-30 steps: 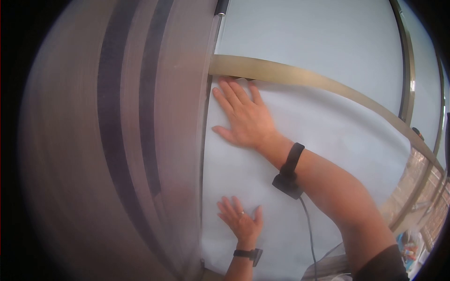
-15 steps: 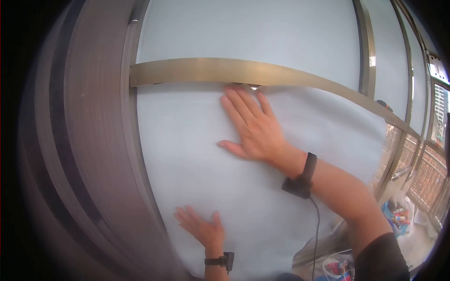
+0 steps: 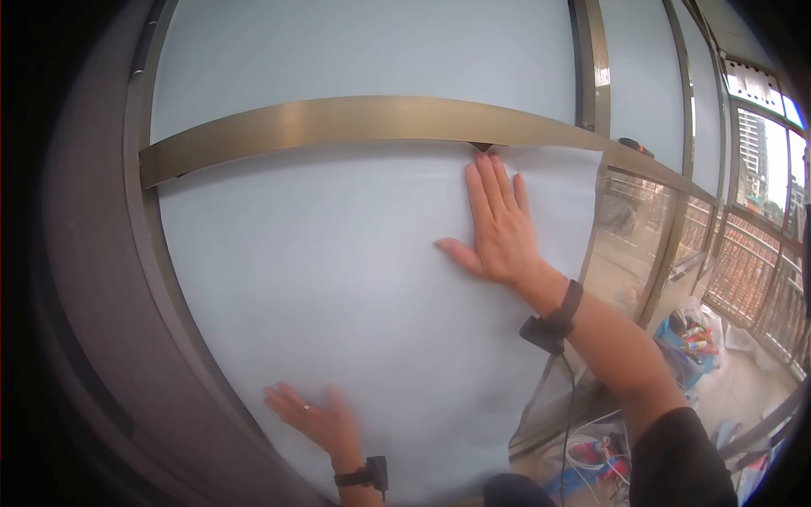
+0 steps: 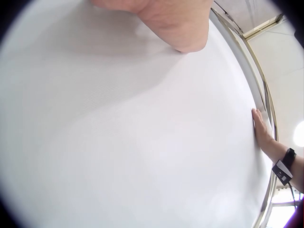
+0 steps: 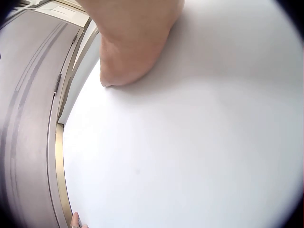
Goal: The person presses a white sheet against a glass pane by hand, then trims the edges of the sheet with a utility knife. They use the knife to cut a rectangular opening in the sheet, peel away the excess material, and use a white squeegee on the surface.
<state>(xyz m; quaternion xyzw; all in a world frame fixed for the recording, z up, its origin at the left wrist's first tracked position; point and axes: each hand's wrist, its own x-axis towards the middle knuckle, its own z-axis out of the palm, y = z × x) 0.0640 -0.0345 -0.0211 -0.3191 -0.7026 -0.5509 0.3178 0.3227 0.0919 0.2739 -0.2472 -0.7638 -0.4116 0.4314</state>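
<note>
A large white sheet [image 3: 338, 279] covers a panel below a brass-coloured metal bar [image 3: 380, 118]. My right hand [image 3: 500, 232] lies flat on it with fingers straight, fingertips just under the bar where a small dark gap shows at the sheet's top edge. Its thumb points out to the left. Lower down, near the left frame, my left hand [image 3: 317, 421] rests on the sheet with fingers spread, a ring on one finger. In the left wrist view the right hand [image 4: 260, 128] shows from the side against the sheet.
Right of the sheet is bare glass [image 3: 629, 224]. A small dark object [image 3: 635, 147] sits on the bar. On the floor stand a blue bucket of tools and bottles [image 3: 688, 342] and a clear bag with cables [image 3: 596, 460]. A purplish-brown door [image 5: 28, 118] borders the left side.
My right hand has slid right along the sheet's top edge, under the bar, away from the left frame. My left hand stays low near that frame. The head view has swung right.
</note>
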